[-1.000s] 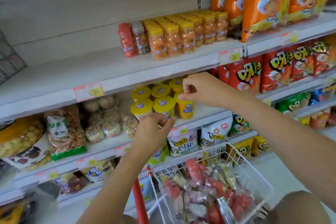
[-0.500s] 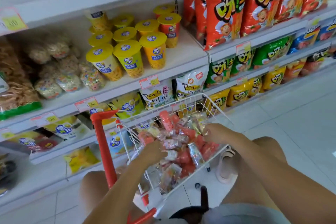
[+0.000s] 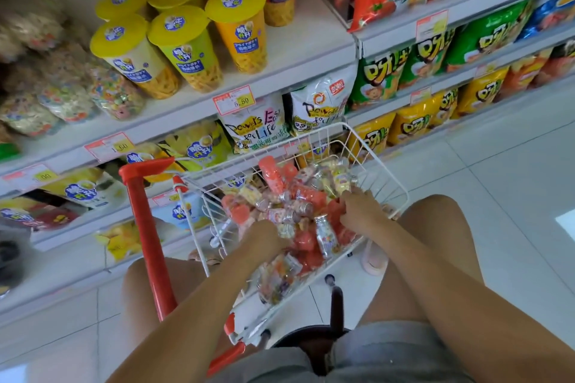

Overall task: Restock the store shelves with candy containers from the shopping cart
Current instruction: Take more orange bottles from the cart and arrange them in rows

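A small white wire shopping cart [image 3: 378, 151] stands in front of me, filled with several small candy containers [image 3: 291, 214], some red-pink, some clear with silver caps. Both my hands are down in the pile. My left hand [image 3: 264, 238] reaches into the near left part of the heap, and its fingers are hidden among the bottles. My right hand [image 3: 361, 211] lies at the right side of the heap with its fingers curled down round a red container.
The cart's red handle post [image 3: 146, 227] rises at the left. Behind the cart, white shelves [image 3: 298, 47] carry yellow-lidded snack cups [image 3: 183, 47], puffed-snack bags and chip bags [image 3: 485, 37]. My knees flank the cart, and white floor tiles spread right.
My hands left the shelf with the yellow-lidded cups and dropped into the cart. My view tilted down and closer, and both hands now sit deeper among the containers.
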{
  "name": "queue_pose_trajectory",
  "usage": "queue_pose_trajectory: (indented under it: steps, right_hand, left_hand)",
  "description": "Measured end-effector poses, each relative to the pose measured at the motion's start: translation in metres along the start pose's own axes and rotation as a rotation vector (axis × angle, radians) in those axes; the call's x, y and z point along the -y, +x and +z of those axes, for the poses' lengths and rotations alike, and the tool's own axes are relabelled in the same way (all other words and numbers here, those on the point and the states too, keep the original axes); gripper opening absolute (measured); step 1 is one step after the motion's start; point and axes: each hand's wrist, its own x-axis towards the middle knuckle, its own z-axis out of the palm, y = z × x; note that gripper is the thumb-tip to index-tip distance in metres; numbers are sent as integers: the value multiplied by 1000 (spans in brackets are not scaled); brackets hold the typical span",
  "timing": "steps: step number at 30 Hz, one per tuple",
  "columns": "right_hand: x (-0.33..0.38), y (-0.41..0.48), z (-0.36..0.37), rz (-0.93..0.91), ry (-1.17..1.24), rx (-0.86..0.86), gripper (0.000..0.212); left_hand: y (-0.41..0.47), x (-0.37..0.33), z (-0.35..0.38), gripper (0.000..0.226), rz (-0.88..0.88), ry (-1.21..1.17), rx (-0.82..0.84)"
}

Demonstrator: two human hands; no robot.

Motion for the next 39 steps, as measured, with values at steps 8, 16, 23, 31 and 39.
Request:
queue_pose_trajectory:
  steps: [8,16,23,31,39]
  right_hand:
    - [-1,3,-7,70,40,176,57]
    - [-2,3,-15,25,86,250,54]
    - [-5,-5,-12,7,49,112,38]
    - [-27,-50,-45,37,226,-109,7]
    - [-60,-56,-69,8,376,-421,22]
  left_hand:
    - [5,-37,5,31,148,-19,-241]
    - [39,-74,14,30,323,-96,-140]
    - [73,-103,11,23,244,73,13]
    - [72,-116,18,16,217,214,58]
    - [44,-128,6,50,159,143,293]
